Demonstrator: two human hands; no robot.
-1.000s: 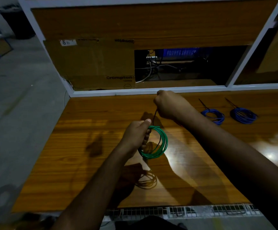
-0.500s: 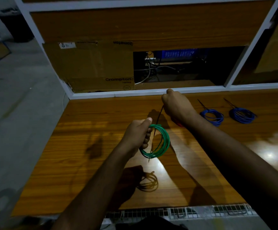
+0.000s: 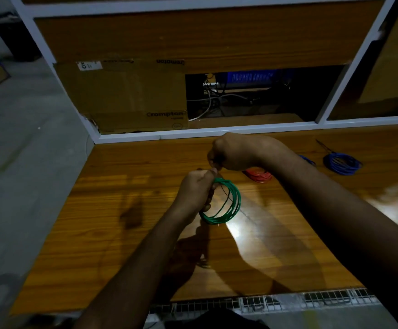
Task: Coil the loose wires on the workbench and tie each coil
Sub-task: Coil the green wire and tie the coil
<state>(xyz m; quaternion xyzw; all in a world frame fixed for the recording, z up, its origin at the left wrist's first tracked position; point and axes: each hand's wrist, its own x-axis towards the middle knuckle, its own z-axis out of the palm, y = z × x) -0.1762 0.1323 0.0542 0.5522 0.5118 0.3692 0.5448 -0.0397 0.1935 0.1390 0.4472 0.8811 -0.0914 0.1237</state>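
— Two hands work just above the surface [image 3: 131, 210]: the left hand [image 3: 196, 189] grips the green coil [image 3: 226, 205] at its upper edge, fingers curled round the loops.

— And the right hand [image 3: 231, 151]?

— Just beyond, fingers pinched on a thin dark tie. If the left grip eases, I'd judge the loops spring loose before the tie cinches.

— Farther back?

— An orange coil [image 3: 258, 175], then a blue coil [image 3: 342, 162], resting on the wood.

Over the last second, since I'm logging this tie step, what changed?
The right hand came back down beside the left hand, shortening the dark tie. An orange coil now shows. The left hand still grips the green coil; the blue coil stayed.
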